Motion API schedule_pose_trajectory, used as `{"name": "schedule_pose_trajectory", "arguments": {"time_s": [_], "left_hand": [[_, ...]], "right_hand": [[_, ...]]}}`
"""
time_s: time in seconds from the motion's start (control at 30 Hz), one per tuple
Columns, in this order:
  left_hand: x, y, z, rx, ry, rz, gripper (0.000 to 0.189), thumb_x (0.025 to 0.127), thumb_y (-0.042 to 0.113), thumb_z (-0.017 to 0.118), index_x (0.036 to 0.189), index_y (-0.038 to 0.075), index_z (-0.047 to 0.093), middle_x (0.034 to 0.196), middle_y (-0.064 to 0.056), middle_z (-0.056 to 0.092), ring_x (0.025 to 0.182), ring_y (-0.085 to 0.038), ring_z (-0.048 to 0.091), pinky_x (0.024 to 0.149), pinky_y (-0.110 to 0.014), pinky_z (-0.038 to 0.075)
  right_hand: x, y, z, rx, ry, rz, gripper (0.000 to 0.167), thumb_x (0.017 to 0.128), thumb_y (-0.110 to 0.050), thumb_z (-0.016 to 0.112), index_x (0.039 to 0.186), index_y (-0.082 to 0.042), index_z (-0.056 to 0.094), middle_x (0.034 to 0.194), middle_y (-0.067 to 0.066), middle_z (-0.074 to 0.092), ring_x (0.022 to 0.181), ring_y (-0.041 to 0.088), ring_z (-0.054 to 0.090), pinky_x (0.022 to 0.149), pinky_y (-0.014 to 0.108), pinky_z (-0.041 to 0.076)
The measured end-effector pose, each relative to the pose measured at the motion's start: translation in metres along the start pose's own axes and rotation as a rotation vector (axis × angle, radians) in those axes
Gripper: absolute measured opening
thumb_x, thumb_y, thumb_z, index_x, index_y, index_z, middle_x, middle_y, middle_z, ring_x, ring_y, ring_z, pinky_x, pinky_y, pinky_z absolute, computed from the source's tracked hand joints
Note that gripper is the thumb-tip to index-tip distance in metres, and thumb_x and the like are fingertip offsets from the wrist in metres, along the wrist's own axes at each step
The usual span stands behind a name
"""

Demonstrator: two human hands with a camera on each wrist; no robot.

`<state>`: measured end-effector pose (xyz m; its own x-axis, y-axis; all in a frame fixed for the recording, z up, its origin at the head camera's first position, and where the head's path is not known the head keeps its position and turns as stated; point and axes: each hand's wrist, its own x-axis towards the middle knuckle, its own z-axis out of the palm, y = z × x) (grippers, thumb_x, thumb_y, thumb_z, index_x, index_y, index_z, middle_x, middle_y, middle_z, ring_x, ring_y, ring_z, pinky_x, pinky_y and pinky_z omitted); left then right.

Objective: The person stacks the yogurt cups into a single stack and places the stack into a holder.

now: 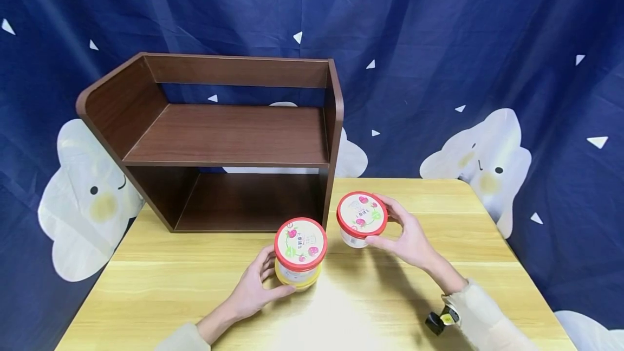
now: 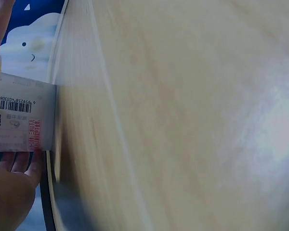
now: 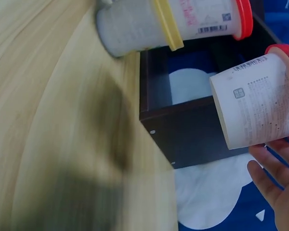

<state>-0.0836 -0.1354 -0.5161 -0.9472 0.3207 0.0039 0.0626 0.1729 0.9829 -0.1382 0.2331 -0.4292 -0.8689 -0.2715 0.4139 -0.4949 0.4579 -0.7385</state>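
My left hand (image 1: pixel 251 288) holds a paper tub with a yellow lid (image 1: pixel 298 284) by its side, thumb in front and fingers behind. A red-lidded tub (image 1: pixel 300 245) with a strawberry pattern stands on top of it. In the left wrist view, fingers touch the barcoded wall of the lower tub (image 2: pixel 24 115). My right hand (image 1: pixel 409 240) grips another red-lidded tub (image 1: pixel 362 215) by its side, tilted and raised off the table, to the right of the stack. The right wrist view shows the printed wall of this held tub (image 3: pixel 253 101) and the stack's yellow lid (image 3: pixel 167 24).
A dark brown two-level wooden shelf (image 1: pixel 229 134) stands at the back left of the wooden table (image 1: pixel 146 291), close behind the stack. A blue curtain (image 1: pixel 414 69) with stars and clouds hangs behind. A black device (image 1: pixel 441 319) is strapped to my right wrist.
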Motion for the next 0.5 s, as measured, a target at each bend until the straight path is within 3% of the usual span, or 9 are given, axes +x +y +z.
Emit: {"name": "schedule_pose_trajectory", "arguments": {"time_s": [0.5], "left_hand": [[0.0, 0.001, 0.0, -0.004, 0.002, -0.008, 0.087, 0.081, 0.016, 0.093, 0.152, 0.015, 0.043, 0.147, -0.01, 0.058, 0.126, 0.0, 0.059, 0.11, -0.017, 0.051]], "right_hand": [[0.007, -0.029, 0.004, 0.005, 0.058, 0.002, 0.089, 0.067, -0.009, 0.099, 0.146, -0.01, 0.057, 0.126, 0.012, 0.075, 0.11, -0.004, 0.065, 0.092, 0.017, 0.054]]}}
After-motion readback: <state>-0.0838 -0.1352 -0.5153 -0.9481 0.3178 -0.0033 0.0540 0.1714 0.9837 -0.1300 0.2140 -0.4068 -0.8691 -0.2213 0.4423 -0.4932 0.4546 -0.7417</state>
